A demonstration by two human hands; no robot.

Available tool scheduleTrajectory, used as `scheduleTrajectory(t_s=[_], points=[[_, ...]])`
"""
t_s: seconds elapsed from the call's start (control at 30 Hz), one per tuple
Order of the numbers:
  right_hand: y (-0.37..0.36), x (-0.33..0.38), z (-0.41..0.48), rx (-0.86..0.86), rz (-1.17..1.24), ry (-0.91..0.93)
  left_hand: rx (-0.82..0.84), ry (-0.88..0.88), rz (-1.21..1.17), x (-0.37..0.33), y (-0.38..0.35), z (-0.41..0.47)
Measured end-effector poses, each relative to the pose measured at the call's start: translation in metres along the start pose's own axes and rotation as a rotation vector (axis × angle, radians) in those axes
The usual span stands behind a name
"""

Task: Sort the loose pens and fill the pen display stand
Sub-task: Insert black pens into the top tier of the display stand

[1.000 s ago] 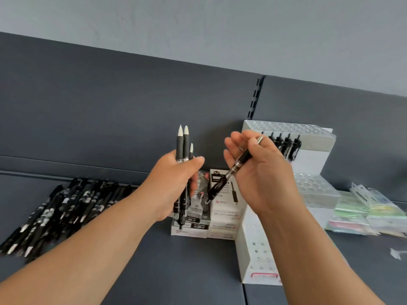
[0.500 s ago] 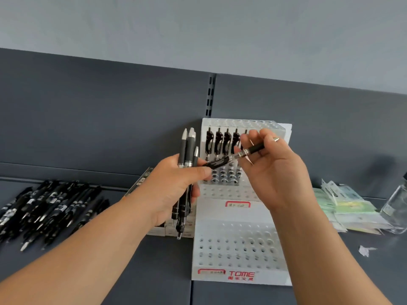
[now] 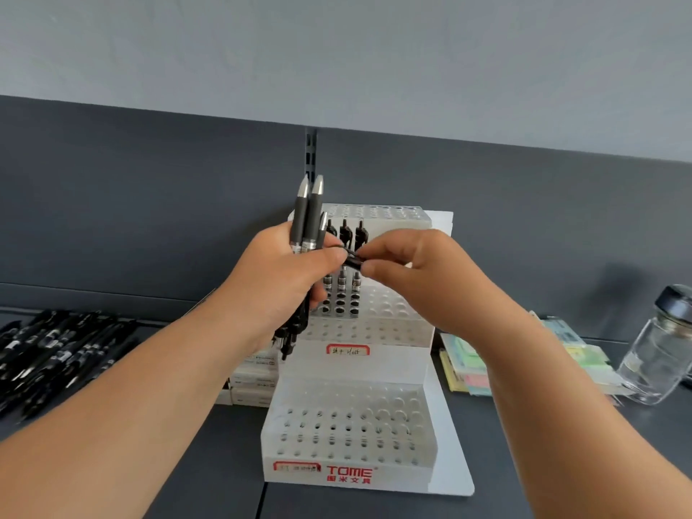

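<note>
The left hand (image 3: 288, 282) has its fingers curled round a bundle of black pens with silver tips (image 3: 309, 219). It holds them upright, so the tips rise above the knuckles and the other ends hang below the palm. The right hand (image 3: 427, 282) pinches a single black pen (image 3: 354, 261) between thumb and fingertips. That pen lies roughly level between the two hands, its left end at the left thumb.

Just behind and below both hands stands the white tiered plastic pen display stand (image 3: 355, 380), drilled with rows of holes. A few black pens stand in its upper tier (image 3: 345, 234), right behind the pinched pen.

Well to the left of the left hand, a loose heap of black pens (image 3: 56, 354) lies on the dark grey counter (image 3: 561, 462). Stacked white boxes (image 3: 254, 376) sit under the left hand. Right of the right forearm are pastel paper packets (image 3: 468, 372) and a clear glass jar with a black lid (image 3: 659, 354).
</note>
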State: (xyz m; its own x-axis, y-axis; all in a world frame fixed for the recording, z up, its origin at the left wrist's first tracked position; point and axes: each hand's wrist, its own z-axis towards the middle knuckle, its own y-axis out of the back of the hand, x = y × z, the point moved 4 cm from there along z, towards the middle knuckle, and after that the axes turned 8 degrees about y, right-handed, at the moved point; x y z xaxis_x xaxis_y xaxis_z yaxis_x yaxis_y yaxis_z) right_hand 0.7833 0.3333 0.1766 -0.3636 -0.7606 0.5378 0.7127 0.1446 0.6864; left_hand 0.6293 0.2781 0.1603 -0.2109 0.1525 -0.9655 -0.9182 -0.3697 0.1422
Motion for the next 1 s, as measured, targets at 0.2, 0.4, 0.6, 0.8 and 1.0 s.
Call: scheduleTrajectory(t_s=[0.2,0.4,0.6,0.8,1.0], points=[[0.013,-0.003,0.015,-0.184,0.125,-0.034,-0.025,0.048,-0.097,-0.003,0.002,0.008],[0.018,-0.020,0.022,-0.467,0.342,-0.093,0.033,0.243,-0.228,0.016,-0.002,0.014],[0.001,-0.035,0.025,-0.444,0.260,-0.161,0.103,0.259,-0.267,0.016,-0.001,0.016],[-0.014,-0.049,0.025,-0.328,0.067,-0.247,0.138,0.267,-0.309,0.018,-0.002,0.014],[-0.022,-0.047,0.022,-0.256,-0.043,-0.278,0.200,0.286,-0.321,0.018,-0.002,0.012]])
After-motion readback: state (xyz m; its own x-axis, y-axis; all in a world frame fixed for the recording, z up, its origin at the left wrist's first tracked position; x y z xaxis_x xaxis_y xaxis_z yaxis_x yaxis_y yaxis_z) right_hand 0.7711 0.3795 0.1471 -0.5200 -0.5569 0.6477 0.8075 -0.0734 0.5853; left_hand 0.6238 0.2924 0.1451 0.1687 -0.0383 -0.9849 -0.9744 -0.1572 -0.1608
